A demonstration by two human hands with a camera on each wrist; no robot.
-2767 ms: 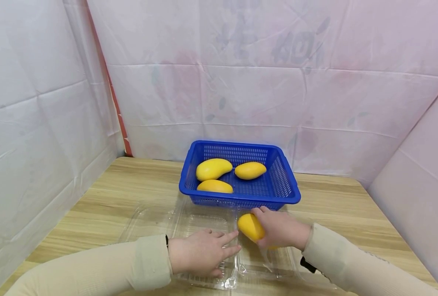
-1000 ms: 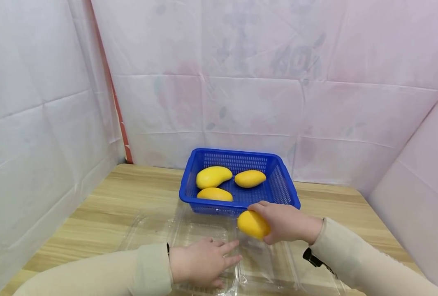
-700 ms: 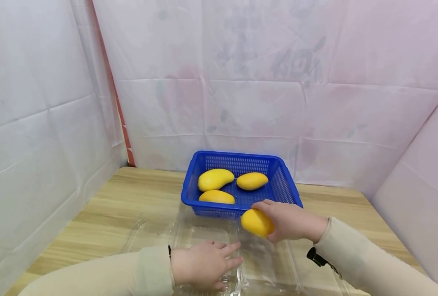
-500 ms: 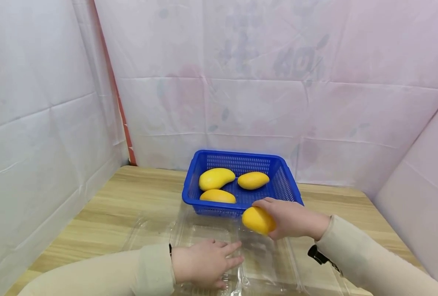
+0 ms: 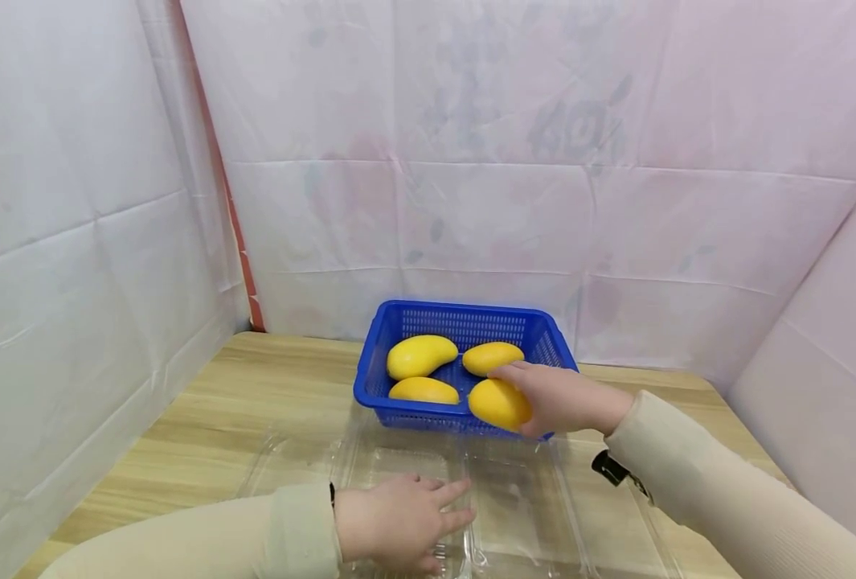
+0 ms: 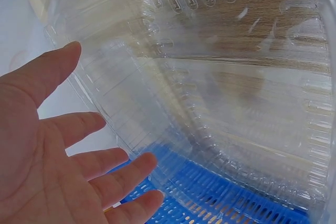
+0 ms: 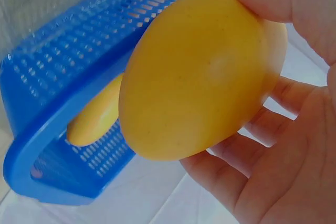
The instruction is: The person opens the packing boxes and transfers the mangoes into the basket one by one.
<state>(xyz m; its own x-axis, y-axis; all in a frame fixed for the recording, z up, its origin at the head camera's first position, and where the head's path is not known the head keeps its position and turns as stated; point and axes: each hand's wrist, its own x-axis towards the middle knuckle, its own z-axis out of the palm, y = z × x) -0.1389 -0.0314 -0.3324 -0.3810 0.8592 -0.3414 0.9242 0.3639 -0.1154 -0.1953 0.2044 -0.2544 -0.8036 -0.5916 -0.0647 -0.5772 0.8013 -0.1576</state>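
My right hand (image 5: 561, 396) grips a yellow mango (image 5: 498, 404) over the front rim of the blue plastic basket (image 5: 370, 394); the right wrist view shows the thumb and fingers round the mango (image 7: 202, 72). Inside the basket lie three more mangoes: a curved one (image 5: 420, 356) at back left, one (image 5: 423, 391) at front left and one (image 5: 491, 359) at back right, partly behind the held fruit. With fingers spread, my left hand (image 5: 402, 521) lies over a clear plastic clamshell box (image 5: 514, 507) in front of the basket. In the left wrist view the fingertips overlap the box's clear wall (image 6: 142, 103).
More clear plastic (image 5: 293, 462) spreads left of the left hand, and a clear edge (image 5: 630, 523) shows under the right forearm. Wood-grain table (image 5: 203, 426) lies beneath. White sheeting (image 5: 485, 201) hangs behind and on both sides.
My right hand has lifted the mango from above the clear box and carried it forward to the basket's front rim. My left hand has stayed nearly in place.
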